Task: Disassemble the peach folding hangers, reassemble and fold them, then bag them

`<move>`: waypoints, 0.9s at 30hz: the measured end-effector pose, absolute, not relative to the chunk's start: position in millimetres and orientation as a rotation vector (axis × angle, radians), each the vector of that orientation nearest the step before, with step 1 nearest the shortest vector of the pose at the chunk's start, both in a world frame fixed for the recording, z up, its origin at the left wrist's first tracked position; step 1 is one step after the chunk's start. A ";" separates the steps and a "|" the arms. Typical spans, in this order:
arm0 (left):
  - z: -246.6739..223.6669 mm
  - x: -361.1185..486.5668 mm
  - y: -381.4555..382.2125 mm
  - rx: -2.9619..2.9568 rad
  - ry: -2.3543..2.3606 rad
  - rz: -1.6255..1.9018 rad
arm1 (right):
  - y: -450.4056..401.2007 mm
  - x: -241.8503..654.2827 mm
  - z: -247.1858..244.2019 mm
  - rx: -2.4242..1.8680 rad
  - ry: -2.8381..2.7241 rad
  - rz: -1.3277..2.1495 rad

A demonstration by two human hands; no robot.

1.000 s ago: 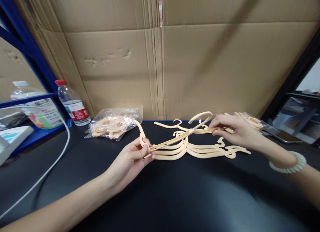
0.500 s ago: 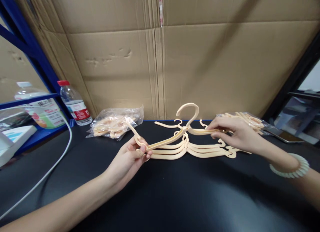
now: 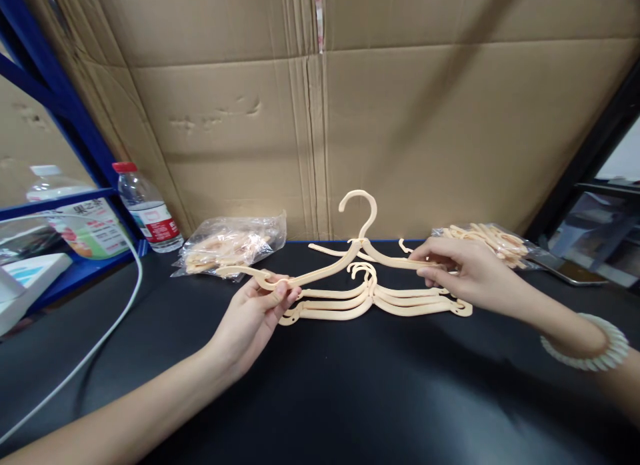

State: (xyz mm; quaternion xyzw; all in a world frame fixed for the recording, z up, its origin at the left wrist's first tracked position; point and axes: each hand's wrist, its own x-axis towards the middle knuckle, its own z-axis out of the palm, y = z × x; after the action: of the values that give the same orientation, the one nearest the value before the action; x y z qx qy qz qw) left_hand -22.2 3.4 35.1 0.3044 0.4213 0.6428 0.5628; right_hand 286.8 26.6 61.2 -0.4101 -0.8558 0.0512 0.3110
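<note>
A cream plastic clothes hanger [image 3: 327, 273] is held up between both hands, its hook pointing upward. My left hand [image 3: 257, 311] is closed around its left end, where a curved end piece juts out to the left. My right hand [image 3: 457, 268] pinches the other arm of the hanger; the fingers hide that end. Below and behind it, several matching hangers [image 3: 345, 313] lie stacked on the black table with their hooks together. Behind the held hanger, a loose cream hanger part [image 3: 325, 249] is partly covered.
A clear bag of cream pieces [image 3: 227, 246] lies at the back left, another bag [image 3: 487, 241] at the back right beside a phone [image 3: 567, 270]. A red-capped bottle [image 3: 150, 211] stands near the blue shelf frame [image 3: 90, 145]. A white cable [image 3: 110, 331] crosses the left side. Cardboard [image 3: 225, 118] walls the back.
The held hanger has turned so its hook faces more squarely and sits a little higher and farther left. The left end piece has swung down toward level. Both hands keep their hold.
</note>
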 end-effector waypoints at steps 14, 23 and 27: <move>21.4 -19.2 -29.4 2.479 0.643 0.880 | 28.0 294.7 68.4 -1.234 -2.148 0.723; 20.4 -20.3 -33.2 2.926 0.595 0.632 | 27.9 296.6 65.0 -1.361 -2.511 0.920; 17.8 -20.3 -31.8 2.915 0.694 0.554 | 27.1 295.9 64.9 -1.347 -2.692 0.700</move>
State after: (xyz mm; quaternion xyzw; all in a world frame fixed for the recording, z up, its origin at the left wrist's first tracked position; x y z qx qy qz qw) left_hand -20.3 -31.8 17.8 0.9555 0.2276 0.1817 0.0473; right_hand 295.9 27.1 64.9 -0.4358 -0.8708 0.2263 0.0255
